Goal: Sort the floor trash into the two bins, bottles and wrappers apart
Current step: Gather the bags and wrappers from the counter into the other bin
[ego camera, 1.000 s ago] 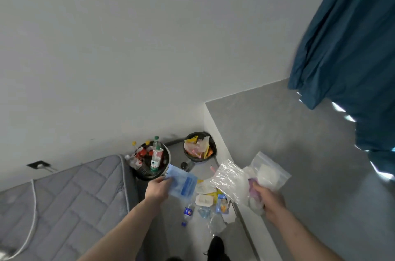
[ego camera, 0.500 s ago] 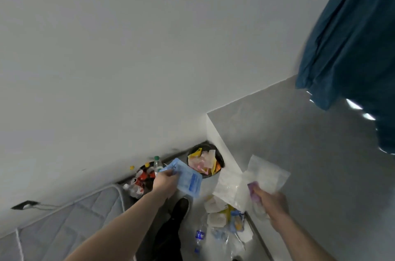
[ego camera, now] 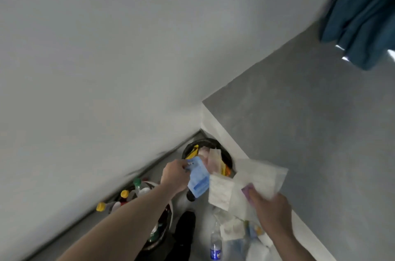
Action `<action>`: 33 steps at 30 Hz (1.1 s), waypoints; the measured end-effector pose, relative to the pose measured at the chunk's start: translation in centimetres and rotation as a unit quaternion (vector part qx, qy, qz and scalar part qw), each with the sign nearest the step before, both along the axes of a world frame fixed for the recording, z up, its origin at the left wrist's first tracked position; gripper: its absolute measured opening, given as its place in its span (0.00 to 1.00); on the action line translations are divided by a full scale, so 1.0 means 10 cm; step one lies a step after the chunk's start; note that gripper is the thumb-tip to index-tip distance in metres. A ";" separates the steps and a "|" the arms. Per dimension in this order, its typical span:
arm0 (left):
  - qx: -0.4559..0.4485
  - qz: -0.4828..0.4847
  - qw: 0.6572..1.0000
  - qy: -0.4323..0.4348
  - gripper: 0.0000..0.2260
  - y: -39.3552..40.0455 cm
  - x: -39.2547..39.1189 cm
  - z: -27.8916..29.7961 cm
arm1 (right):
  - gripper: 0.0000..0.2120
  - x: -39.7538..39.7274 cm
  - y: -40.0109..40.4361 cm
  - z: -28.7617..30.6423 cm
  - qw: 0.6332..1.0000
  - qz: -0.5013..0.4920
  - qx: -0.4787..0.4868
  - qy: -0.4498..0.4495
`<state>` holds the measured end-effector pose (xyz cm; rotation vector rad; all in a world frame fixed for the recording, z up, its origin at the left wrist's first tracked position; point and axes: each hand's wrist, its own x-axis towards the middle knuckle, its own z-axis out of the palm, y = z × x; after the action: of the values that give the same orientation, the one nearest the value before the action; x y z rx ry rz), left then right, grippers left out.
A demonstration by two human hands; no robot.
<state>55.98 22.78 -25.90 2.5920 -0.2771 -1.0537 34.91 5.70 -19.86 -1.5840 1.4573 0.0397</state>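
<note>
My left hand (ego camera: 174,176) pinches a blue wrapper (ego camera: 198,179) that hangs just over the near rim of the black wrapper bin (ego camera: 229,157) in the corner, which holds yellow, pink and white wrappers. My right hand (ego camera: 270,210) grips a bunch of clear and white plastic wrappers (ego camera: 248,184), with a bit of purple among them, to the right of that bin. The bottle bin (ego camera: 164,226) sits below my left forearm, with several bottles and yellow and green caps in it. A clear bottle with a blue label (ego camera: 215,245) lies on the floor among loose wrappers (ego camera: 239,230).
A white and grey wall ledge (ego camera: 222,126) runs along the right of the bins. A dark shoe (ego camera: 184,227) stands between the bottle bin and the floor trash. A teal curtain (ego camera: 361,11) hangs at the top right.
My left hand has carried the blue wrapper forward to the wrapper bin. My right hand followed with its plastic wrappers. The view moved closer to the bins, and the mattress left the frame.
</note>
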 end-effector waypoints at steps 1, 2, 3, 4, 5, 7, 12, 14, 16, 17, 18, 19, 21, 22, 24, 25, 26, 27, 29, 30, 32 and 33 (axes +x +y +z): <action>0.000 -0.009 1.000 -0.002 0.09 -0.08 0.08 -0.27 | 0.19 0.10 0.00 -0.20 1.000 0.002 -0.006 0.001; 0.001 -0.010 1.000 -0.001 0.11 -0.15 0.14 -0.53 | 0.18 0.18 0.01 -0.40 1.000 0.007 -0.013 0.003; 0.001 -0.007 1.000 0.000 0.12 -0.22 0.20 -0.79 | 0.18 0.26 0.00 -0.60 1.000 0.016 -0.019 0.005; 0.001 -0.005 1.000 0.000 0.12 -0.29 0.25 -1.04 | 0.17 0.33 -0.01 -0.79 0.999 0.025 -0.021 0.010; 0.001 -0.003 1.000 0.003 0.12 -0.35 0.29 -1.26 | 0.17 0.37 0.00 -0.99 0.999 0.029 -0.020 0.015; -0.006 0.001 1.000 0.017 0.11 -0.45 0.38 -1.67 | 0.16 0.45 0.00 -1.36 0.999 0.035 -0.017 0.023; 0.003 -0.022 0.997 0.071 0.08 -0.47 0.63 -2.31 | 0.16 0.72 -0.04 -2.08 0.998 0.059 -0.020 0.023; 0.013 -0.016 0.997 0.069 0.07 -0.36 0.73 -2.41 | 0.16 0.93 -0.06 -2.25 0.997 0.065 -0.017 0.028; 0.025 -0.019 0.998 0.061 0.07 -0.22 0.82 -2.47 | 0.15 1.16 -0.06 -2.37 0.997 0.070 -0.014 0.028; 0.032 -0.029 0.998 0.054 0.08 -0.16 0.86 -2.51 | 0.14 1.26 -0.06 -2.42 0.997 0.073 -0.009 0.024; 0.034 -0.036 0.998 0.049 0.08 -0.11 0.88 -2.53 | 0.13 1.34 -0.05 -2.47 0.997 0.079 -0.005 0.016; 0.028 -0.038 0.998 0.048 0.09 -0.07 0.90 -2.57 | 0.12 1.42 -0.04 -2.52 0.997 0.083 -0.002 0.007; 0.005 -0.036 0.998 0.054 0.10 -0.02 0.89 -2.65 | 0.10 1.55 -0.01 -2.65 0.996 0.085 -0.013 0.002; -0.004 -0.044 0.997 0.059 0.11 -0.02 0.87 -2.69 | 0.09 1.59 0.01 -2.74 0.995 0.093 -0.024 0.010; -0.010 -0.077 0.995 0.069 0.12 -0.03 0.84 -2.80 | 0.09 1.66 0.06 -2.97 0.991 0.119 -0.042 0.041; -0.007 -0.087 0.993 0.075 0.14 -0.05 0.83 -2.86 | 0.11 1.68 0.08 -3.11 0.989 0.128 -0.038 0.058; -0.007 -0.096 0.992 0.084 0.16 -0.07 0.83 -2.90 | 0.14 1.70 0.10 -3.24 0.988 0.135 -0.028 0.074; -0.009 -0.108 0.990 0.092 0.18 -0.09 0.83 -2.93 | 0.19 1.72 0.11 -3.38 0.985 0.143 -0.020 0.090; -0.021 -0.119 0.989 0.090 0.20 -0.12 0.83 -2.99 | 0.28 1.77 0.12 -3.56 0.979 0.165 -0.009 0.119; -0.028 -0.120 0.989 0.080 0.21 -0.13 0.83 -3.00 | 0.32 1.79 0.13 -3.64 0.975 0.180 -0.002 0.131; -0.033 -0.115 0.990 0.068 0.21 -0.13 0.82 -2.99 | 0.37 1.81 0.14 -3.69 0.961 0.225 0.008 0.160; -0.035 -0.117 0.991 0.061 0.21 -0.13 0.81 -2.99 | 0.41 1.81 0.14 -3.70 0.955 0.242 0.001 0.173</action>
<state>64.10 21.49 -55.78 2.4633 -0.5885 -1.2525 53.02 7.14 -56.88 -1.9703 1.2823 0.6301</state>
